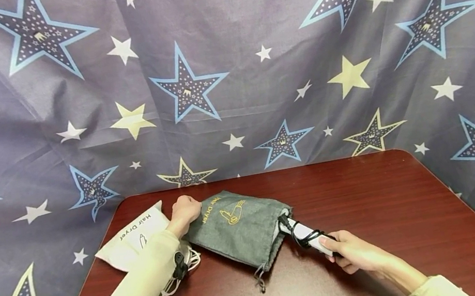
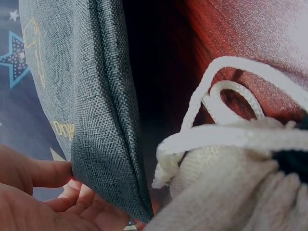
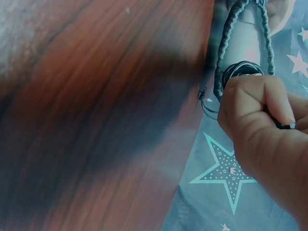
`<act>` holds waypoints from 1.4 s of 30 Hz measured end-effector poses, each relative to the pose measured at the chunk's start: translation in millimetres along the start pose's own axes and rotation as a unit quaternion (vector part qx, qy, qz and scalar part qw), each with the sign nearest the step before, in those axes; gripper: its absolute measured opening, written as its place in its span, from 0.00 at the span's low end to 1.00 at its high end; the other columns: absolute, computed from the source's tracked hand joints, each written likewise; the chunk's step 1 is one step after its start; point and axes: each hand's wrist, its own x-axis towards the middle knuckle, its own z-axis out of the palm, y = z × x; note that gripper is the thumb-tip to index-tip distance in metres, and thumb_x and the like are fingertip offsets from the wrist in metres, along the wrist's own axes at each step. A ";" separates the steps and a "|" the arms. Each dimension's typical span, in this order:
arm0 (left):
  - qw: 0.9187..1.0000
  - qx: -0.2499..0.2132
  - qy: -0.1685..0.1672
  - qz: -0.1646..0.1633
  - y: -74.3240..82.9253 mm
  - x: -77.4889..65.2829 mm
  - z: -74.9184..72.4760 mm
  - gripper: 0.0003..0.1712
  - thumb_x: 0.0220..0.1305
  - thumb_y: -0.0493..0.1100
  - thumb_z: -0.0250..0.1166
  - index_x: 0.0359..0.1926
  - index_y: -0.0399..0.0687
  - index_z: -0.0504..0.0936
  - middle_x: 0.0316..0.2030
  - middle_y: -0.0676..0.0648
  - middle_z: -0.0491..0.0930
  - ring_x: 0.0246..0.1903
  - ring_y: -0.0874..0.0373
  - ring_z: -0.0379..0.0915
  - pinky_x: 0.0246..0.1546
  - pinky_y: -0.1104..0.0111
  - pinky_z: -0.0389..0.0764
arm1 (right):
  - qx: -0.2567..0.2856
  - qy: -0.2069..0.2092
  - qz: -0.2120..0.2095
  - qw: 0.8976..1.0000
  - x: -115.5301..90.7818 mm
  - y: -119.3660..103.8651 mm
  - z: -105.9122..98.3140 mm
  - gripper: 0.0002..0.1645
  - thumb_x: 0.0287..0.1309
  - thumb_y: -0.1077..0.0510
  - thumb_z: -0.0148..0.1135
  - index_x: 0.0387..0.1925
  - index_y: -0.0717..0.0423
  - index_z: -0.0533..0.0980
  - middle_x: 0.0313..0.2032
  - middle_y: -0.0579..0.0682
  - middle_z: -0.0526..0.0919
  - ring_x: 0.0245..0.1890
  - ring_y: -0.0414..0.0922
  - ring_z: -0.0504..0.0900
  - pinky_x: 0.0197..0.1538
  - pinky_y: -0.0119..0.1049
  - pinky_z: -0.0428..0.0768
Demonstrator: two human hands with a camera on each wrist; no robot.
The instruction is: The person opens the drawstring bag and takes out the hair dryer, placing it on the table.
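Note:
A dark grey drawstring bag point(image 1: 237, 229), printed "Hair Dryer" in yellow, is stretched between my hands. My left hand point(image 1: 185, 210) pinches its closed far-left corner, thumb against fingers in the left wrist view. From the bag's mouth, facing front right, sticks out a white handle point(image 1: 305, 233) with a black cord point(image 1: 297, 227) wound round it. Its other end is hidden inside the bag. My right hand point(image 1: 349, 252) grips the outer end of this handle. In the right wrist view the gathered rim point(image 3: 224, 45) of the bag's mouth surrounds the white body.
Left of the grey bag, partly under my left forearm, lies a cream drawstring bag point(image 1: 127, 239) also printed "Hair Dryer". Its white cord point(image 1: 165, 293) trails on the dark red table point(image 1: 367, 189). A star-patterned cloth point(image 1: 226, 81) hangs behind and around the table.

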 end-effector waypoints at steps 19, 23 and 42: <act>1.000 0.009 0.003 -0.004 -1.2 0.9 -0.5 0.11 0.66 0.36 0.53 0.24 0.45 0.72 0.35 0.41 0.74 0.40 0.46 0.69 0.35 0.62 0.71 | 0.015 -0.016 -0.007 1.000 -0.6 2.1 -8.6 0.18 0.84 0.51 0.47 0.40 0.61 0.71 0.28 0.47 0.71 0.16 0.33 0.52 0.18 0.25 0.54; 1.000 0.009 0.002 -0.004 -1.2 0.8 -0.4 0.11 0.66 0.36 0.53 0.25 0.45 0.72 0.35 0.40 0.74 0.40 0.46 0.69 0.36 0.62 0.72 | 0.016 -0.014 -0.006 1.000 -0.7 2.3 -9.1 0.19 0.84 0.51 0.47 0.40 0.62 0.71 0.28 0.47 0.71 0.16 0.33 0.52 0.18 0.25 0.54; 1.000 0.027 0.010 -0.005 -3.1 0.6 -0.1 0.13 0.69 0.38 0.51 0.38 0.36 0.82 0.51 0.32 0.79 0.52 0.41 0.73 0.50 0.54 0.76 | 0.008 -0.003 -0.009 1.000 -2.2 2.1 -9.4 0.20 0.84 0.50 0.47 0.40 0.63 0.71 0.28 0.46 0.71 0.16 0.34 0.52 0.19 0.25 0.55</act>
